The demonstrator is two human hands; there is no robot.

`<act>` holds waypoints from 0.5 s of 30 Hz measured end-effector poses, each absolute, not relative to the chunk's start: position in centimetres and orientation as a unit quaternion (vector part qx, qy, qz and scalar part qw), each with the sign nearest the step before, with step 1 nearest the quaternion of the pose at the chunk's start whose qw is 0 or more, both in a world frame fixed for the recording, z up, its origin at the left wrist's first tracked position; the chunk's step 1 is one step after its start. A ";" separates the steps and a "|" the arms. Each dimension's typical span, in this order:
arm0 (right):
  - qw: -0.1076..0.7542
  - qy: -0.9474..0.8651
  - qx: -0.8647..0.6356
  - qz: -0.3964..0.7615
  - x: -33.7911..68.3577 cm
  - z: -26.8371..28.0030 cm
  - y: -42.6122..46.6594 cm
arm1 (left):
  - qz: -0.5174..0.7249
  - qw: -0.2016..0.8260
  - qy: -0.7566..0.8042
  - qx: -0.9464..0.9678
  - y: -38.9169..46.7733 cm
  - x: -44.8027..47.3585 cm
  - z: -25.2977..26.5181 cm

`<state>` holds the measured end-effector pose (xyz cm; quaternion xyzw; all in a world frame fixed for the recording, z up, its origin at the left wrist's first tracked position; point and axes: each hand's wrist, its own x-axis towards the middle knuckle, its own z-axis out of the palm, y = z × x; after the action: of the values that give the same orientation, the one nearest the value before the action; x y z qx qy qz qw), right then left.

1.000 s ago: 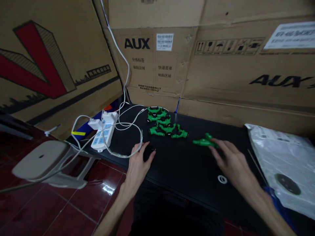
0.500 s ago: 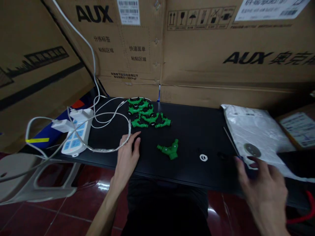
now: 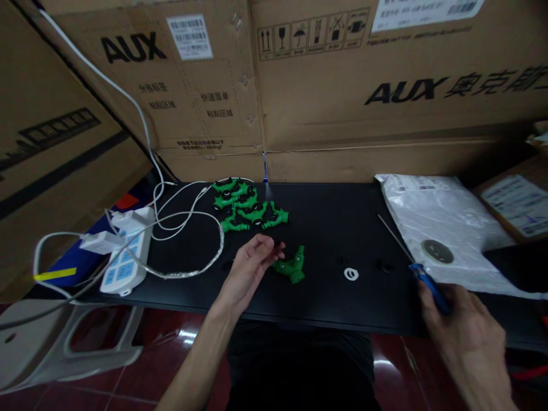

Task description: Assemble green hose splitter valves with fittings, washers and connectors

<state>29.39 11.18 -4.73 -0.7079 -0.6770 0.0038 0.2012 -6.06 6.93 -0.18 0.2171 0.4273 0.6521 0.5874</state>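
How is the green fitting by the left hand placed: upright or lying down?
Lying down: the fitting spreads its fork across the black tabletop; the left hand partly hides one branch.

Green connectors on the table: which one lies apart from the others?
The front green connector, partly hidden by the left hand; the others lie clustered together farther back.

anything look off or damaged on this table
Nothing looks spilled. The oddest thing is the pale cable looping beside the power strip: one stretch looks shiny and uneven, as if wrapped or patched. I can't tell whether it is damaged underneath.
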 end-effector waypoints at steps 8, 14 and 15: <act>0.327 -0.566 -0.757 0.005 28.1 -3.1 11.8 | 0.623 0.635 0.428 0.156 7.2 -6.2 0.4; 0.529 -0.533 -0.659 -0.050 25.2 1.0 16.9 | 0.610 0.656 0.423 0.133 7.2 -6.2 0.5; 0.553 -0.541 -0.632 -0.047 24.4 1.8 18.1 | 0.612 0.659 0.420 0.121 7.2 -6.1 0.6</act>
<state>24.37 18.12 1.77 -0.6321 -0.5409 -0.0468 0.5529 -6.14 7.17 0.58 0.1206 0.4198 0.6118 0.6595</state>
